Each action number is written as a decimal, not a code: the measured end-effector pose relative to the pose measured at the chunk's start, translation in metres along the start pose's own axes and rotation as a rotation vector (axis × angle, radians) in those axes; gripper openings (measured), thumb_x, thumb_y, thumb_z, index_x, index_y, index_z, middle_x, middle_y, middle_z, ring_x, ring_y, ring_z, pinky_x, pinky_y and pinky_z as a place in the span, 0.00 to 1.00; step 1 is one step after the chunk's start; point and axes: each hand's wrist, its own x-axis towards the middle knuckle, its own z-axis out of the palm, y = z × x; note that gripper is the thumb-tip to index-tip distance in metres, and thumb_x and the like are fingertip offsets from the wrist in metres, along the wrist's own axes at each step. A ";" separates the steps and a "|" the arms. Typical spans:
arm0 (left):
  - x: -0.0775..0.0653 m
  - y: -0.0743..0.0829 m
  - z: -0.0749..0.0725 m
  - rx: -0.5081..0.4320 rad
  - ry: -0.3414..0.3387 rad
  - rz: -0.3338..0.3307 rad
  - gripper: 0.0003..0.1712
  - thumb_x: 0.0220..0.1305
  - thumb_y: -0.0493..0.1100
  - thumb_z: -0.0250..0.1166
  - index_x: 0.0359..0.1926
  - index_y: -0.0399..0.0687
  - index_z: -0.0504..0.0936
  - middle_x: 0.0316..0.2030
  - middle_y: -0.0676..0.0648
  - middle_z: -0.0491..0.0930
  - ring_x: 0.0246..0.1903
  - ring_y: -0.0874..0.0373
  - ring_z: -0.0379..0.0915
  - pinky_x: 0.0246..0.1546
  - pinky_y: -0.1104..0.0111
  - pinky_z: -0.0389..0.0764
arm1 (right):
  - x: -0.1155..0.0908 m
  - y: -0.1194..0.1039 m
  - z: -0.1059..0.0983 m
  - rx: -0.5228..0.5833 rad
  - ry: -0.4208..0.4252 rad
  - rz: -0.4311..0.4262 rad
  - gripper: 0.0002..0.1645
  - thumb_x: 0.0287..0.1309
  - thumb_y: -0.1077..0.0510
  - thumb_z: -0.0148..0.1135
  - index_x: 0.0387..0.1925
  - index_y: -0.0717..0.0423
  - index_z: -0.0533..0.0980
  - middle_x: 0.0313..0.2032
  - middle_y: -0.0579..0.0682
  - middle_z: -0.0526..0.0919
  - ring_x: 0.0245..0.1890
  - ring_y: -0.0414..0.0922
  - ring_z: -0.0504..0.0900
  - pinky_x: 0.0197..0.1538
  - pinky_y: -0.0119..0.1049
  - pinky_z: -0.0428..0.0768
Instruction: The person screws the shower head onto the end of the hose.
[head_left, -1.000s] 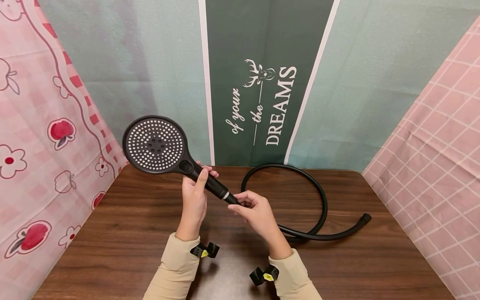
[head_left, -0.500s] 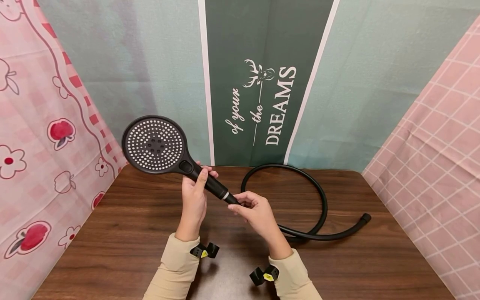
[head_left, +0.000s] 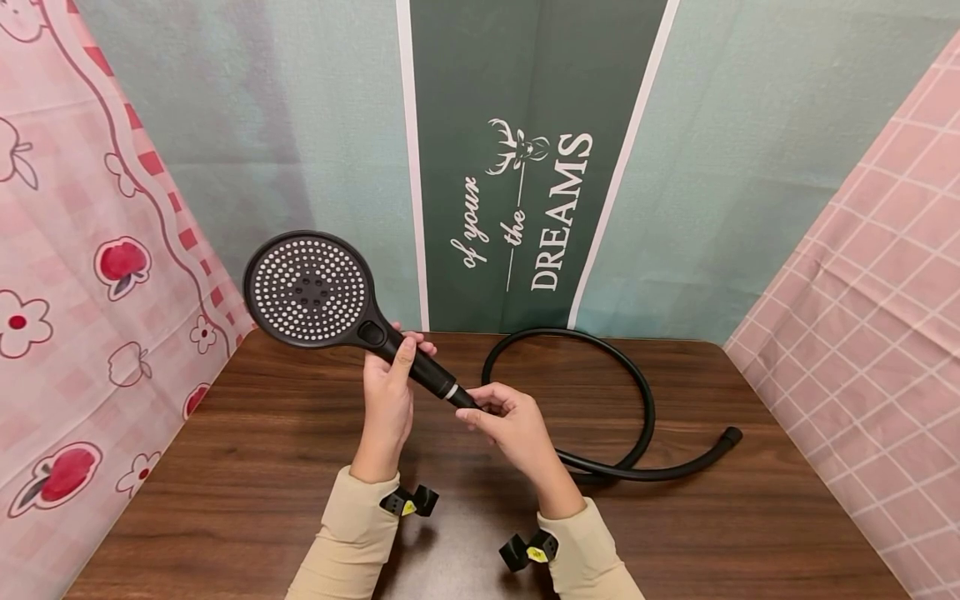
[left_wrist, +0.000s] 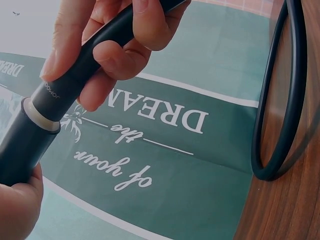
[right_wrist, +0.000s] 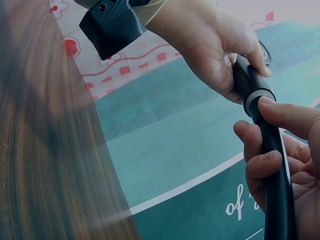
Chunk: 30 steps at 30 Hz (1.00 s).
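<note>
A round black shower head (head_left: 309,290) with white nozzles is held up over the table, tilted with its face toward me. My left hand (head_left: 386,396) grips its handle (left_wrist: 25,145), thumb along the front. At the handle's lower end, my right hand (head_left: 517,425) pinches the hose connector (head_left: 462,397) between thumb and fingers. A pale ring (left_wrist: 41,116) shows at the joint, where connector and handle are in line. From the right hand, the black shower hose (head_left: 651,408) runs down and loops on the table.
The hose's free end (head_left: 731,436) points to the right on the brown wooden table (head_left: 262,517). A green printed cloth (head_left: 495,250) hangs behind, with patterned pink cloths at left (head_left: 67,350) and right (head_left: 870,358). Both sleeves carry small black wrist cameras.
</note>
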 end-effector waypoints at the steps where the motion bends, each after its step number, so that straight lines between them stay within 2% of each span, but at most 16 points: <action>1: 0.000 0.000 0.000 0.000 0.000 0.000 0.19 0.74 0.34 0.52 0.60 0.37 0.58 0.38 0.53 0.79 0.38 0.64 0.82 0.52 0.71 0.84 | 0.000 0.000 0.000 0.001 0.000 0.002 0.14 0.55 0.60 0.73 0.43 0.60 0.83 0.26 0.58 0.83 0.17 0.38 0.72 0.20 0.30 0.73; 6: 0.000 0.000 0.000 -0.001 0.001 -0.002 0.17 0.74 0.34 0.53 0.59 0.40 0.60 0.38 0.53 0.79 0.38 0.64 0.82 0.52 0.71 0.84 | -0.001 -0.001 0.000 0.005 0.000 0.011 0.14 0.55 0.60 0.73 0.43 0.60 0.83 0.26 0.59 0.84 0.17 0.39 0.71 0.20 0.29 0.72; 13: 0.000 0.000 0.000 0.001 -0.002 0.002 0.20 0.74 0.34 0.52 0.61 0.35 0.57 0.38 0.53 0.79 0.38 0.64 0.82 0.52 0.71 0.84 | -0.001 -0.001 0.001 0.007 -0.001 0.015 0.13 0.55 0.60 0.72 0.43 0.60 0.83 0.27 0.65 0.83 0.17 0.39 0.71 0.20 0.29 0.72; 16: 0.000 0.000 -0.001 0.000 -0.001 0.001 0.19 0.74 0.34 0.53 0.60 0.37 0.58 0.38 0.53 0.79 0.38 0.64 0.82 0.52 0.71 0.84 | -0.001 -0.001 0.001 0.008 -0.001 0.016 0.13 0.55 0.60 0.72 0.43 0.60 0.83 0.27 0.66 0.83 0.17 0.39 0.72 0.20 0.30 0.72; 21: 0.000 -0.001 -0.001 -0.004 0.002 -0.002 0.16 0.74 0.34 0.53 0.58 0.42 0.61 0.38 0.53 0.79 0.38 0.64 0.82 0.52 0.70 0.84 | -0.001 -0.001 0.001 0.011 -0.002 0.018 0.14 0.55 0.60 0.73 0.43 0.60 0.83 0.27 0.65 0.84 0.17 0.43 0.73 0.20 0.30 0.72; 27: 0.000 -0.001 -0.001 -0.007 0.002 0.000 0.19 0.74 0.34 0.52 0.61 0.36 0.58 0.38 0.53 0.79 0.38 0.64 0.82 0.52 0.70 0.84 | 0.000 0.000 0.001 0.003 0.001 0.021 0.13 0.55 0.60 0.73 0.42 0.60 0.83 0.26 0.60 0.84 0.17 0.45 0.72 0.19 0.31 0.73; 30: 0.000 -0.001 0.000 -0.006 0.004 -0.001 0.18 0.74 0.34 0.52 0.60 0.38 0.59 0.37 0.53 0.79 0.38 0.63 0.82 0.52 0.70 0.84 | 0.000 0.000 0.001 0.001 0.004 0.025 0.13 0.55 0.60 0.73 0.41 0.60 0.83 0.25 0.58 0.84 0.16 0.45 0.73 0.19 0.31 0.72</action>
